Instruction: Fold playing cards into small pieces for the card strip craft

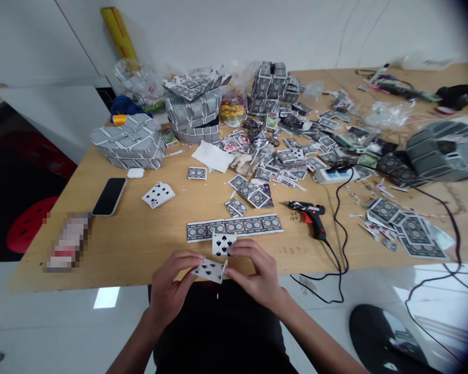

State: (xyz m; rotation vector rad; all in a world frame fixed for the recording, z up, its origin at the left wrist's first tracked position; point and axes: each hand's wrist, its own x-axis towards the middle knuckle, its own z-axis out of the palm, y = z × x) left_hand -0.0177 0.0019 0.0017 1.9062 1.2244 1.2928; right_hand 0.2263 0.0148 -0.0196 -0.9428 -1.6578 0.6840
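Observation:
Between my hands, near the table's front edge, is a playing card [209,270] of spades or clubs, its ends bent up. My left hand [173,285] pinches its left end, and my right hand [259,272] grips the right end between thumb and fingers. Just beyond lies another black-suit card [220,244], face up, with my right fingertips at its right side. Behind that stretches a strip of joined cards [234,227], patterned backs up. To the right of the strip rests a glue gun [310,215] with a small red light on it.
Face-up cards [158,195] and a phone [109,196] lie at left. Woven card baskets [130,143] stand behind, beside a heap of loose cards [292,156]. Black cables [341,234] run from a power strip [331,175] over the front edge. More cards [409,228] lie at right.

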